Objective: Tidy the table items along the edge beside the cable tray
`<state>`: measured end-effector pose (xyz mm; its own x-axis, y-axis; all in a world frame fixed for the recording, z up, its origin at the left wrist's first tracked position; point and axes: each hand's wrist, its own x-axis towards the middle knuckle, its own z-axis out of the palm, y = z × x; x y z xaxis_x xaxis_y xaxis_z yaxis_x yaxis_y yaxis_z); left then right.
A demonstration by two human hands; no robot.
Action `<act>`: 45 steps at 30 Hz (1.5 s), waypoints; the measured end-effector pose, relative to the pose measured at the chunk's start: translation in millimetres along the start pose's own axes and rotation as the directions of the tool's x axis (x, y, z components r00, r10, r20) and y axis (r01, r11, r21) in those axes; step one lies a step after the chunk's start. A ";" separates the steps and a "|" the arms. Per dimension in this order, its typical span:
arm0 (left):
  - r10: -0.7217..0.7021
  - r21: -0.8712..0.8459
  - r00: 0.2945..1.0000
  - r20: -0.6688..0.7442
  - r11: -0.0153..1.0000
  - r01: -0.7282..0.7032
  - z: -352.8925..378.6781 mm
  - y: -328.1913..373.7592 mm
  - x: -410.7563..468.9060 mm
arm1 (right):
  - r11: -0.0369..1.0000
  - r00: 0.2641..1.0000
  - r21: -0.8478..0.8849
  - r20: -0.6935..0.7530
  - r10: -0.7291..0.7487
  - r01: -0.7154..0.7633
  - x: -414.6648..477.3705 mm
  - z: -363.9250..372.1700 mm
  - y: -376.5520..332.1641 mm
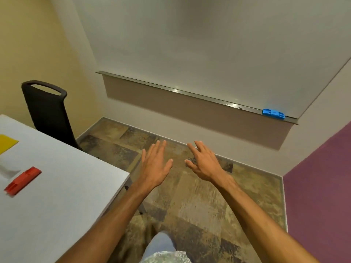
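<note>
A white table (72,186) fills the lower left. On it lie a red eraser-like block (22,179) near the left edge and a yellow sheet (6,143) farther back, cut off by the frame. My left hand (154,166) and my right hand (203,162) are stretched out in front of me over the floor, to the right of the table's corner. Both have straight, spread fingers and hold nothing. No cable tray is in view.
A black chair (47,109) stands behind the table against the yellow wall. A whiteboard (209,44) hangs ahead, with a blue eraser (273,113) on its ledge. A purple wall (322,186) is on the right. Patterned carpet (199,205) lies below my hands.
</note>
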<state>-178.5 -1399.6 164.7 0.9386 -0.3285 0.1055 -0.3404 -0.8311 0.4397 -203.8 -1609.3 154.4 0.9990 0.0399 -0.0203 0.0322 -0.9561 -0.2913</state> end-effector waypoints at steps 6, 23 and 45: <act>-0.101 0.008 0.993 -0.055 0.995 0.101 10.3 -20.3 62.4 | 0.994 0.994 0.055 0.051 -0.100 0.097 94.2 -0.9 11.1; -0.487 -0.045 0.840 -0.237 0.870 0.492 -42.0 -195.7 282.1 | 0.872 0.848 0.088 0.206 -0.489 0.482 449.0 19.5 -88.8; -0.778 -0.118 0.338 -0.529 0.462 0.879 -153.8 -433.1 495.2 | 0.497 0.469 0.141 0.192 -0.862 0.856 832.6 67.1 -317.9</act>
<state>442.5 -1133.4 163.7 0.6121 0.7733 0.1657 0.6744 -0.6198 0.4013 615.6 -1252.8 166.0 0.4348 0.8986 0.0581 0.8669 -0.4003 -0.2970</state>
